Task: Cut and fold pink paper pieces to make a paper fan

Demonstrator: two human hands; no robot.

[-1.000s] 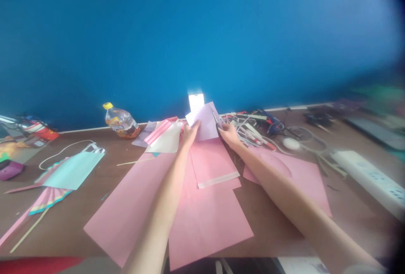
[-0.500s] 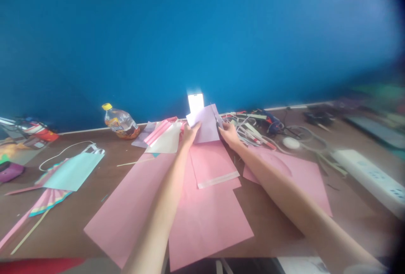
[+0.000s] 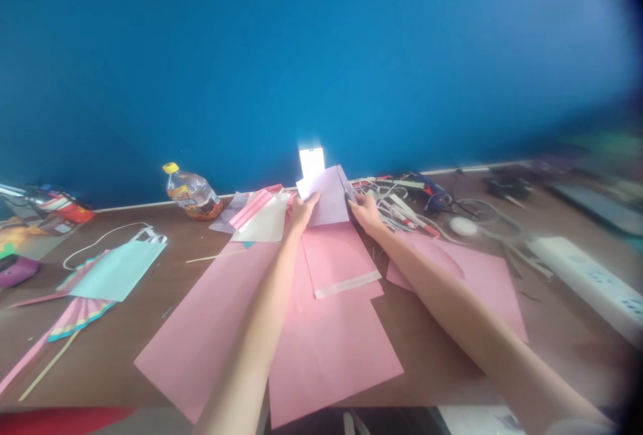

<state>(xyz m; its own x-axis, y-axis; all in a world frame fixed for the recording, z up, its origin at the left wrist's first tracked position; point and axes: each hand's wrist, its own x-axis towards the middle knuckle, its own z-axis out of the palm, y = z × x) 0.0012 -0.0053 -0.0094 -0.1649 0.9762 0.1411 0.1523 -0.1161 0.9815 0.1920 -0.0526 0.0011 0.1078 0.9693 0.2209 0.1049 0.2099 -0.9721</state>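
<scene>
My left hand pinches the lower left edge of a lilac paper sheet, held up over the far middle of the table. My right hand is closed on scissors, whose blades meet the sheet's right edge. Below both hands lie several pink paper sheets; a smaller pink sheet with a pale strip rests on top of them. A bright lit phone screen stands just behind the lilac sheet against the blue wall.
A yellow-capped bottle lies at the wall on the left. A pale blue paper bag and folded striped paper sit at left. Tangled cables and tools, a white mouse and a power strip crowd the right.
The lilac sheet and both hands have barely shifted; the scissors stay at the sheet's right edge, moved slightly along it.
</scene>
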